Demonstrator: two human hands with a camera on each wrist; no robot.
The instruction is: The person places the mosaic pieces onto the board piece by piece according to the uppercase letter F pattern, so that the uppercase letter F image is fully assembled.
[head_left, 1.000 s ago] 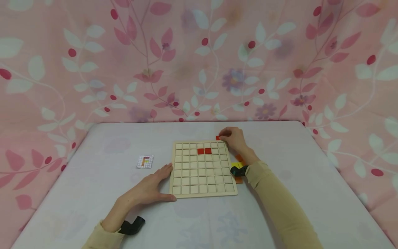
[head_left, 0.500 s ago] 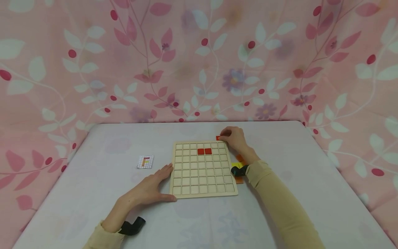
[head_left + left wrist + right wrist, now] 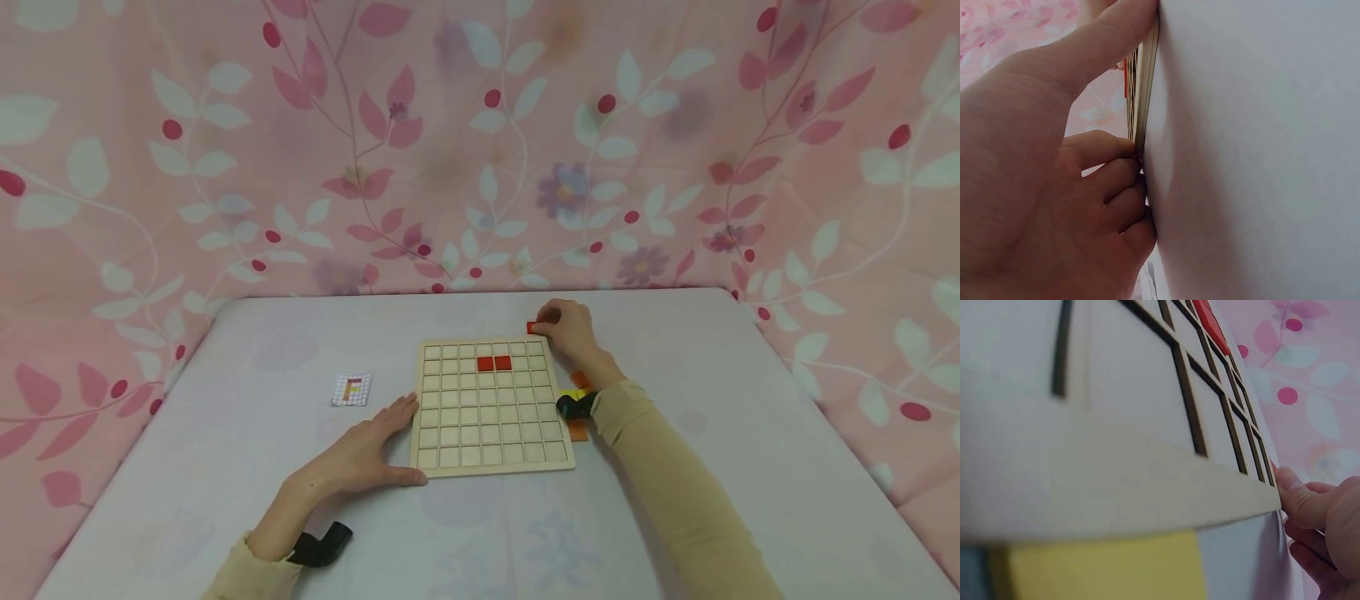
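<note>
A pale wooden grid board (image 3: 480, 474) lies flat on the table, with two red square tiles (image 3: 494, 363) side by side in its second row from the back. My left hand (image 3: 360, 454) rests against the board's left edge, fingers spread along the side and thumb at the near left corner. Beyond the far right corner, my right hand (image 3: 567, 331) pinches a red tile (image 3: 531, 327) between thumb and fingers. In the right wrist view, the thumb (image 3: 1291, 481) is beside the board's far corner, and the tile is mostly hidden.
Yellow tiles (image 3: 572, 393) and orange tiles (image 3: 578, 432) lie along the board's right side, partly under the right wrist. Left of the board is a small card (image 3: 351, 390) with a coloured grid pattern. A pink floral cloth (image 3: 480, 167) hangs behind the white-covered table (image 3: 225, 417).
My right hand has shifted slightly away and to the right, the red tile moving with it. The left hand stays at the board's edge.
</note>
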